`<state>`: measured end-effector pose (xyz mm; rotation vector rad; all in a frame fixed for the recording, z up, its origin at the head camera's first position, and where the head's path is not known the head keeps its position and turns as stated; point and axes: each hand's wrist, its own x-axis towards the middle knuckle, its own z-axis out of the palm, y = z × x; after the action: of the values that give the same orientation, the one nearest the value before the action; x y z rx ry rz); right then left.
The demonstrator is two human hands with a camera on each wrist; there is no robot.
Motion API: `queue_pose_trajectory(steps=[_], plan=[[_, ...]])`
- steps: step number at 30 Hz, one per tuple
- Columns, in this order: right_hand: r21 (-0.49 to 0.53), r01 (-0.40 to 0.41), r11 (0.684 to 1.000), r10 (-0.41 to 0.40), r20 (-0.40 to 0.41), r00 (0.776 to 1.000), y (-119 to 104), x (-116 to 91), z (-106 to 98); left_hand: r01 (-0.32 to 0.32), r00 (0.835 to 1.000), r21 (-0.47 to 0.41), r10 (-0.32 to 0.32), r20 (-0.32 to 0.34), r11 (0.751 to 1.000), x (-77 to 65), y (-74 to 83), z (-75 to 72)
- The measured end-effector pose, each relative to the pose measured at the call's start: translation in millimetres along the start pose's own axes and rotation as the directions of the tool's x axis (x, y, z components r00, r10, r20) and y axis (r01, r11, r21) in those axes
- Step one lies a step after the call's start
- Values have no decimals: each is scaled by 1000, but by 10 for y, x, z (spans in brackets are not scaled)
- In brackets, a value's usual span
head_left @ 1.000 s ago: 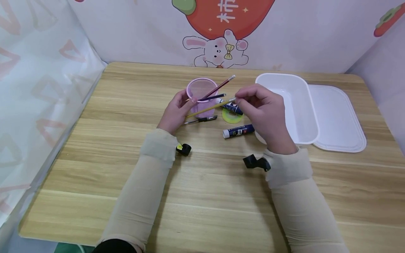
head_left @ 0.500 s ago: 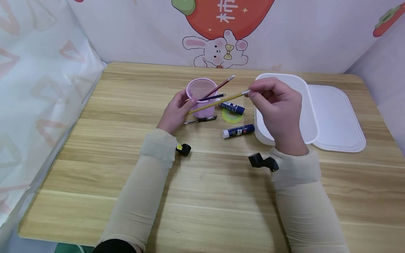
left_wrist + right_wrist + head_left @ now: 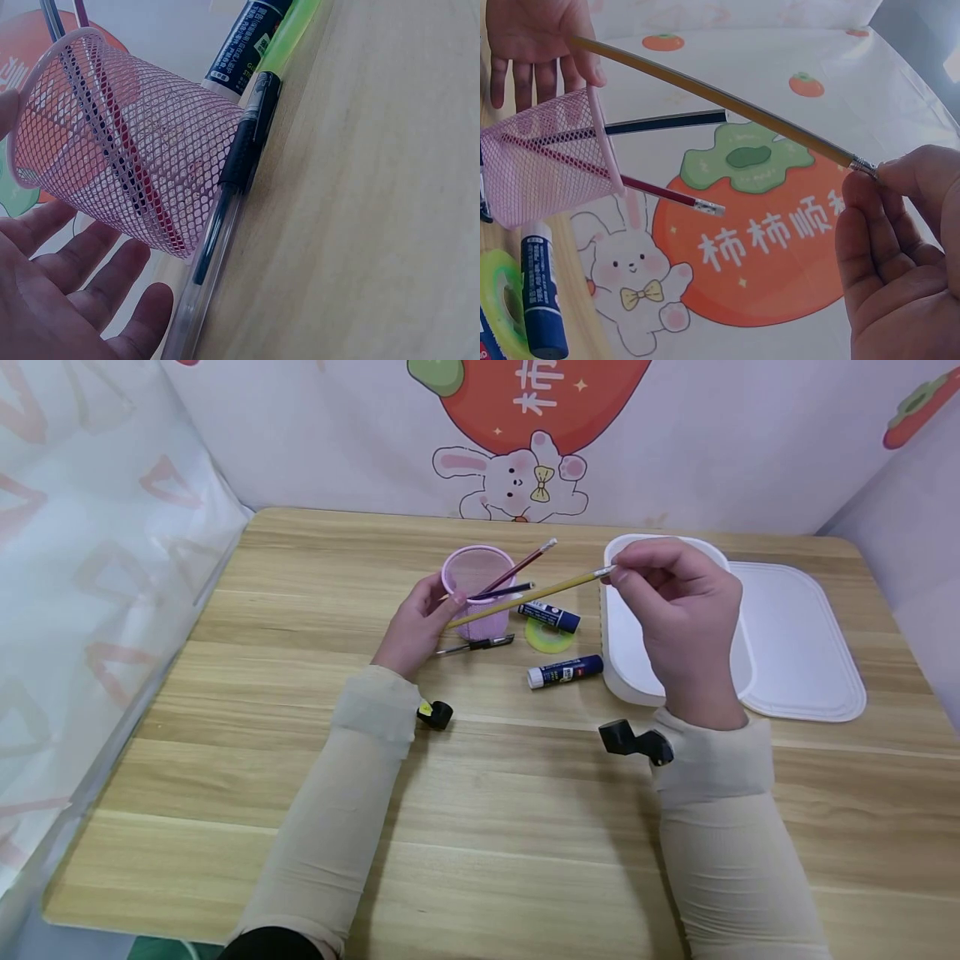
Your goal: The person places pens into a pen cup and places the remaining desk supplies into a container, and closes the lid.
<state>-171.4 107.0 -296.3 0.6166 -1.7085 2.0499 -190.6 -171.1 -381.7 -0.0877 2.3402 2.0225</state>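
Observation:
A pink mesh pen cup is gripped by my left hand, its thumb at the rim and other fingers along the side. A red pencil and a dark pencil lean out of the cup's mouth. My right hand pinches a yellow pencil by its metal-banded end between thumb and index finger. That pencil slants across in front of the cup, its far end overlapping the left hand in the head view. Below the cup lies a black-capped clear pen.
Two blue glue sticks and a yellow-green tape roll lie right of the cup on the wooden table. A white plastic box stands under the right hand, with its white lid beside it. A printed cloth hangs behind.
My right hand has moved right and slightly up, drawing the yellow pencil along with it. The left hand and the cup have stayed in place.

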Motion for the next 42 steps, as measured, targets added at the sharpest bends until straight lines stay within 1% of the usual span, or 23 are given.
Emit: queue_pose_trajectory(steps=[5,10,13,15,17,19,22,27,35,42], plan=[[-3,5,1000,-5,-32,999,2,5,-22,-1,1000,-1,1,-9,1000,8,-6,4],[-1,11,1000,-11,-59,998,4,16,-43,-10,1000,-23,10,-2,1000,11,-13,4],[14,4,1000,-4,-65,998,14,18,-47,-10,1000,-20,10,1,1000,7,-15,2],[28,-7,1000,9,-62,998,26,16,-45,-7,1000,-12,7,1,1000,5,-14,1],[42,-38,998,41,-56,998,38,16,-39,-2,1000,-8,2,1,1000,2,-10,0],[25,-60,998,61,-40,997,49,12,-34,-2,1000,-4,2,1,1000,-1,-7,1],[33,-93,995,94,-24,995,59,9,-19,-3,1000,-7,3,1,1000,0,-8,2],[34,-100,994,100,-10,995,63,3,-7,0,1000,-9,0,5,1000,4,-10,3],[-6,-111,994,111,-5,994,72,-10,-11,52,998,-8,-52,18,999,-12,10,-5],[6,-104,995,104,-14,994,84,-1,-22,34,999,-21,-34,19,999,-2,4,-10]])
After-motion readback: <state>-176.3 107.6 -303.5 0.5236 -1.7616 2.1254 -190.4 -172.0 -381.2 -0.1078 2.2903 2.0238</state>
